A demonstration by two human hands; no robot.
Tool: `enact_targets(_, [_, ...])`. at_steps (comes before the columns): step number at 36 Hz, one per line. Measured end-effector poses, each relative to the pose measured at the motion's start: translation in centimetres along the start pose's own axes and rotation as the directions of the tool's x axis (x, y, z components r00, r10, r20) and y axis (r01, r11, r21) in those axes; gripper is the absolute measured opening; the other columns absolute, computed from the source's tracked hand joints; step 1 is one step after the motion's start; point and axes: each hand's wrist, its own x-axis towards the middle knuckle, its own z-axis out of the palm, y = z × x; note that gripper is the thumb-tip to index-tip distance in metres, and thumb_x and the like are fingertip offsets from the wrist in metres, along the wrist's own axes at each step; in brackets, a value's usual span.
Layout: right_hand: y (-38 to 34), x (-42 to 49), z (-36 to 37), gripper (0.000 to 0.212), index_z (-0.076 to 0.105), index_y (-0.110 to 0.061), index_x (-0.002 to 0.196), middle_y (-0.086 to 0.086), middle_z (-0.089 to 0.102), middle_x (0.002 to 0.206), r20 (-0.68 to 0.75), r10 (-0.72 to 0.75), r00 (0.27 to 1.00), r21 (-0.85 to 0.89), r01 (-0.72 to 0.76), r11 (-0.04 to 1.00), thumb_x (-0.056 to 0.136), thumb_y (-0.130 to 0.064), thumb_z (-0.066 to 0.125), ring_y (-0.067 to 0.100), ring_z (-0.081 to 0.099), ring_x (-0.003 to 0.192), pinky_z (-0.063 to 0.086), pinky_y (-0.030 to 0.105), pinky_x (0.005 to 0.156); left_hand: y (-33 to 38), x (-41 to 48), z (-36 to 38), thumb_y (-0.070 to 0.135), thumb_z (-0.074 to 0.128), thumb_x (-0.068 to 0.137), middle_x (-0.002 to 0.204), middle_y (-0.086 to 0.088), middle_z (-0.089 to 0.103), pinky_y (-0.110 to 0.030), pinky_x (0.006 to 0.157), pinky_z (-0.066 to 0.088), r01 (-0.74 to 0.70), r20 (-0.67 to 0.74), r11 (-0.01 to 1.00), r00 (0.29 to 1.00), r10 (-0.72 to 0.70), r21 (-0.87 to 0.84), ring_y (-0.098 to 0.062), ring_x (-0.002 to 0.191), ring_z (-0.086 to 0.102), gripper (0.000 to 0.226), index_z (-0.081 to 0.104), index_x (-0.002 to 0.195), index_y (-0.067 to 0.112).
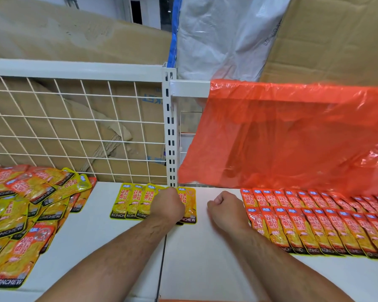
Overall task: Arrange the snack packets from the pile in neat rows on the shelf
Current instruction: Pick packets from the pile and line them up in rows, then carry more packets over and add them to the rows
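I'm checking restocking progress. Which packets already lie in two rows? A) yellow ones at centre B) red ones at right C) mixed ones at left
B: the red packets lie in two overlapping rows at right; the yellow packets form one short row, and the pile at left is loose.

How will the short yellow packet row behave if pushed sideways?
Likely slides easily: the yellow packets look glossy on the smooth white shelf. They overlap, so a push would probably bunch them together. Probably light and floppy, judging by how flat the pile lies.
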Motion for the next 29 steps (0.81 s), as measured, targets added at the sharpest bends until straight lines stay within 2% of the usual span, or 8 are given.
enact_targets(3, [-0.2,-0.2,-0.2,0.012,0.054,-0.021,0.074,-0.005,0.065,0.08,0.005,-0.009,1.0,-0.003,0.009,1.0,0.081,-0.029,0.058,0.019,0.06,0.078,0.045,0.03,0.064,-0.1,-0.1,-0.1,0.01,0.056,0.082,0.101,-0.011,0.067,-0.033,0.072,0.049,-0.011,-0.007,1.0,1.0,0.011,-0.003,-0.029,0.094,0.064,0.004,0.055,0.085,0.013])
enact_targets(8, [-0.8,-0.7,0.0,0.013,0.055,-0.02,0.074,-0.007,0.064,0.081,0.0,-0.028,1.0,-0.059,0.028,0.998,0.081,-0.031,0.057,0.02,0.06,0.078,0.044,0.029,0.065,-1.1,-0.7,-0.3,0.014,0.053,0.083,0.102,-0.008,0.064,-0.031,0.067,0.044,-0.042,-0.06,0.999,0.997,0.041,-0.008,-0.028,0.094,0.061,0.005,0.05,0.086,0.016])
enact_targets(12, [-1.9,-1.4,1.0,0.016,0.061,-0.022,0.084,-0.007,0.066,0.087,0.012,-0.175,0.984,-0.187,0.174,0.967,0.084,-0.037,0.055,0.022,0.061,0.086,0.048,0.03,0.07,-2.8,-1.6,-0.6,0.025,0.051,0.086,0.108,-0.006,0.06,-0.032,0.072,0.042,-0.1,-0.182,0.987,0.976,0.123,0.13,-0.026,0.103,0.056,0.02,0.059,0.102,0.016])
enact_targets(14, [-2.6,-1.9,1.8,0.023,0.065,-0.022,0.094,-0.003,0.067,0.096,0.045,-0.291,0.956,-0.267,0.292,0.918,0.085,-0.038,0.052,0.024,0.061,0.096,0.049,0.033,0.073,-4.0,-2.0,-0.8,0.035,0.05,0.087,0.113,-0.003,0.059,-0.034,0.082,0.043,-0.121,-0.207,0.963,0.963,0.172,0.24,-0.025,0.11,0.052,0.03,0.061,0.111,0.02])
enact_targets(17, [-4.0,-2.9,3.5,0.028,0.068,-0.02,0.1,0.001,0.066,0.104,0.105,-0.414,0.904,-0.299,0.425,0.854,0.082,-0.036,0.053,0.028,0.057,0.105,0.049,0.035,0.078,-6.2,-3.0,-1.3,0.043,0.048,0.087,0.121,0.002,0.058,-0.037,0.09,0.04,-0.115,-0.223,0.952,0.958,0.182,0.285,-0.024,0.116,0.048,0.039,0.06,0.119,0.026])
enact_targets(21, [-5.6,-4.3,6.2,0.04,0.066,-0.02,0.12,0.003,0.064,0.123,0.185,-0.524,0.831,-0.259,0.556,0.79,0.083,-0.034,0.06,0.027,0.049,0.12,0.043,0.034,0.099,-9.3,-4.7,-2.1,0.045,0.047,0.086,0.126,0.005,0.058,-0.036,0.092,0.04,-0.064,-0.244,0.959,0.96,0.134,0.275,-0.023,0.119,0.048,0.044,0.059,0.125,0.028])
enact_targets(25, [-7.7,-5.8,8.5,0.047,0.059,-0.019,0.131,0.003,0.059,0.131,0.263,-0.549,0.793,-0.248,0.606,0.756,0.087,-0.036,0.059,0.027,0.046,0.124,0.039,0.034,0.102,-12.8,-6.3,-3.2,0.045,0.038,0.08,0.124,0.004,0.061,-0.037,0.09,0.042,0.002,-0.269,0.967,0.96,0.07,0.257,-0.023,0.114,0.051,0.052,0.061,0.123,0.026])
enact_targets(29, [-9.8,-7.0,10.6,0.048,0.057,-0.02,0.135,0.002,0.056,0.137,0.305,-0.579,0.756,-0.231,0.649,0.725,0.089,-0.036,0.058,0.024,0.043,0.129,0.034,0.03,0.106,-16.1,-6.9,-4.5,0.046,0.039,0.087,0.128,0.005,0.058,-0.035,0.094,0.042,0.025,-0.272,0.966,0.961,0.048,0.258,-0.022,0.117,0.049,0.05,0.055,0.13,0.028])
